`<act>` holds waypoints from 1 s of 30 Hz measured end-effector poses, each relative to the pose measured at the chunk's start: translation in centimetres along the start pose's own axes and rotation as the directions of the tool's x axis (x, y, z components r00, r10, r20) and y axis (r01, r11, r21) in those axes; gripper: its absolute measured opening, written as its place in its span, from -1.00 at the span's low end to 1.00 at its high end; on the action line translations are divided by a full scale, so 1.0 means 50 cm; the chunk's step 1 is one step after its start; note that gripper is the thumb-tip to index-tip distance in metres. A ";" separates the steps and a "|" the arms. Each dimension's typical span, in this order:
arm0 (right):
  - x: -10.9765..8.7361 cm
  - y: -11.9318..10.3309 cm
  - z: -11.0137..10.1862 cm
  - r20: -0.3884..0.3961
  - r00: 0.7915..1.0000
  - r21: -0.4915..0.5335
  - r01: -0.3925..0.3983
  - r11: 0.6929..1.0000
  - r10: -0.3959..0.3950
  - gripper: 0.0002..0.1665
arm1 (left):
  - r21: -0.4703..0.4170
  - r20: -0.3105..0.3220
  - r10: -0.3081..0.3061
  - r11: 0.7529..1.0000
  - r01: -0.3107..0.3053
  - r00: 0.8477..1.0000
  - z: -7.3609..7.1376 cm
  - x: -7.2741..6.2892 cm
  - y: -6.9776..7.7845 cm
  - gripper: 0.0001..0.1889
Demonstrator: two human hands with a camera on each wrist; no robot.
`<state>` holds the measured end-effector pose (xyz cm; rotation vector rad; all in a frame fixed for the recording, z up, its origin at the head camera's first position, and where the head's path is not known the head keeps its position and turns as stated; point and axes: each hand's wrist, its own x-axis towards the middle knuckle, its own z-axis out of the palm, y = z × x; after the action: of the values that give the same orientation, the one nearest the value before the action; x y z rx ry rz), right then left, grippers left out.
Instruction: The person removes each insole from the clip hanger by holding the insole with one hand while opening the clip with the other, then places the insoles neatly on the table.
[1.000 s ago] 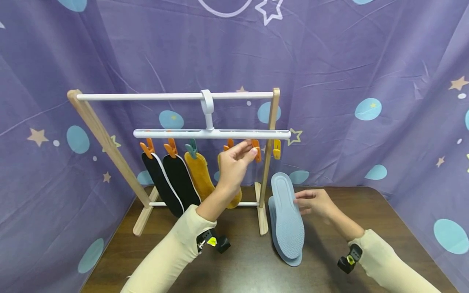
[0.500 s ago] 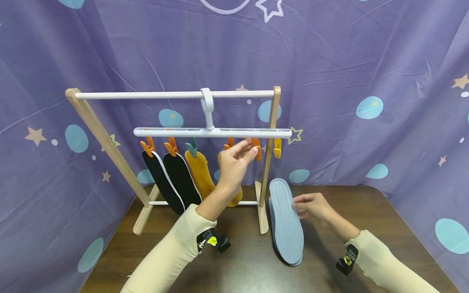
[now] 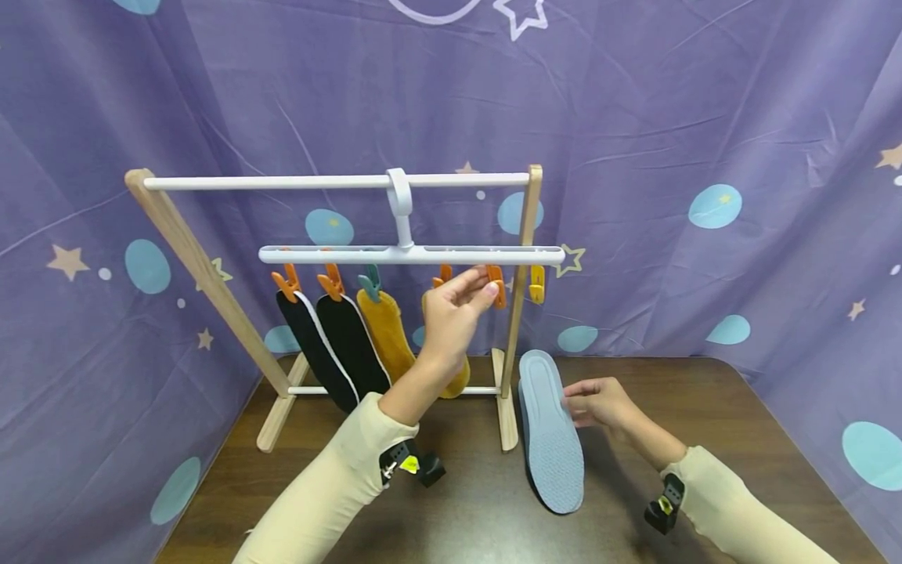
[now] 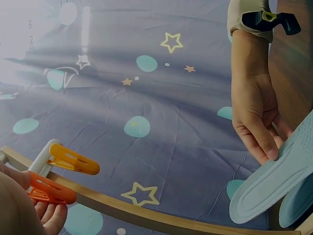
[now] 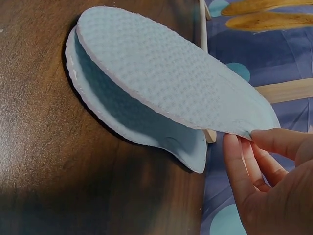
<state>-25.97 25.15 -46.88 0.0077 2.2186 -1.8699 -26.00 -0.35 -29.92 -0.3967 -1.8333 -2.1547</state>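
Note:
My left hand [image 3: 451, 319] pinches an orange clothespin [image 3: 496, 286] under the right half of the white hanger bar [image 3: 451, 254]. In the left wrist view that clothespin [image 4: 53, 188] sits between thumb and fingers, beside a yellow clothespin [image 4: 74, 159]. My right hand [image 3: 600, 403] pinches the edge of a light blue insole [image 3: 551, 439] between thumb and fingers. A second blue insole [image 5: 142, 125] lies beneath it on the table; the right wrist view shows a gap between the two. From the head, the upper insole nearly covers the lower one.
Two black insoles [image 3: 351, 345] and a mustard insole [image 3: 386, 335] hang from clothespins at the left. Another mustard insole [image 3: 460, 382] hangs partly behind my left arm. A wooden stand [image 3: 524, 258] carries the hanger on the brown table [image 3: 465, 509], before a purple curtain [image 3: 634, 117].
My right hand has lowered slightly with the upper blue insole, which now hides more of the lower one. My left hand stays on the orange clothespin.

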 end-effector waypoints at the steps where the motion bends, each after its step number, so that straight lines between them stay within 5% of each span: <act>1: 0.001 0.001 0.000 -0.003 1.000 -0.001 0.000 1.000 0.000 -0.59 | -0.002 0.000 0.000 1.000 0.000 1.000 0.000 0.000 0.001 -0.66; 30: 0.023 0.033 0.008 -0.069 0.997 -0.040 -0.027 0.999 0.024 -0.67 | -0.004 -0.002 -0.003 1.000 0.003 1.000 0.001 -0.002 0.001 -0.65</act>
<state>-26.76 24.88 -48.78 0.0940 2.2898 -1.8371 -25.89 -0.31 -29.92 -0.3932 -1.8293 -2.1605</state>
